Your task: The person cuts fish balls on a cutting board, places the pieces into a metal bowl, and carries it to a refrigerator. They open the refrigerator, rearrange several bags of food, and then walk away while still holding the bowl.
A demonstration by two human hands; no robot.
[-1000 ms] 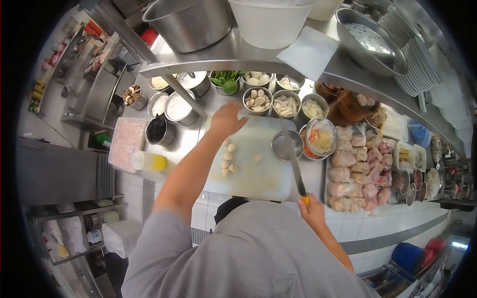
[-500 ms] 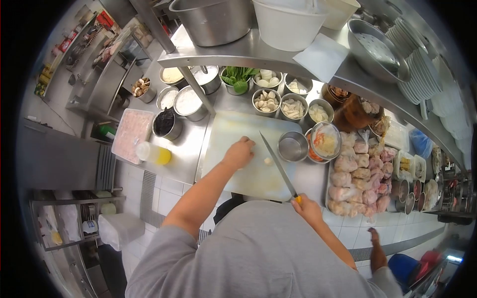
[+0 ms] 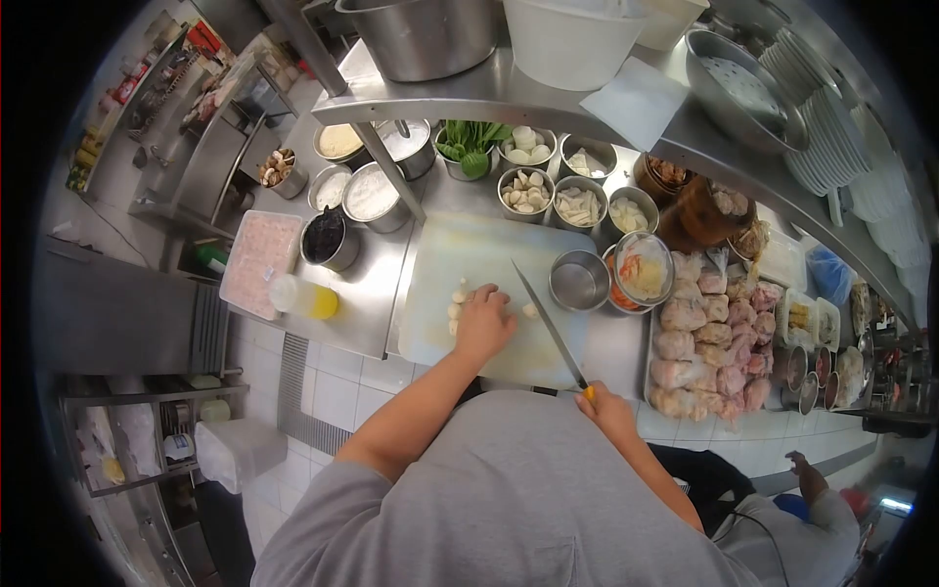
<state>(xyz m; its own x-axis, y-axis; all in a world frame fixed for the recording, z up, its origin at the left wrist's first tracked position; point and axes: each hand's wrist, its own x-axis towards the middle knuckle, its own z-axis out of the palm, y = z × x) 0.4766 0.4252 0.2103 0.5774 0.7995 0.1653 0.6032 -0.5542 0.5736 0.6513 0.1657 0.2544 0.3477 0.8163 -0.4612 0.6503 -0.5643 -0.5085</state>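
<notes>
My left hand (image 3: 486, 324) lies over the pale cutting board (image 3: 430, 259) with its fingers apart. Just left of it, several small off-white pieces (image 3: 456, 311) sit on the board, and another pale piece (image 3: 530, 310) lies to its right. My right hand (image 3: 606, 410) is closed round the yellow handle of a long knife (image 3: 548, 326), whose blade points up and left across the board. An empty metal pot (image 3: 577, 281) stands to the right of the blade.
Pots of sliced food (image 3: 579, 207) line the board's far edge beneath a steel shelf (image 3: 440, 110). A tray of bagged meat (image 3: 709, 352) is on the right. A yellow bottle (image 3: 303, 297) stands left. Another person (image 3: 792, 533) is at lower right.
My left hand has moved right and slightly down, and several off-white pieces now show beside it. My right hand and the knife are nearly unmoved. The other person has come further into view.
</notes>
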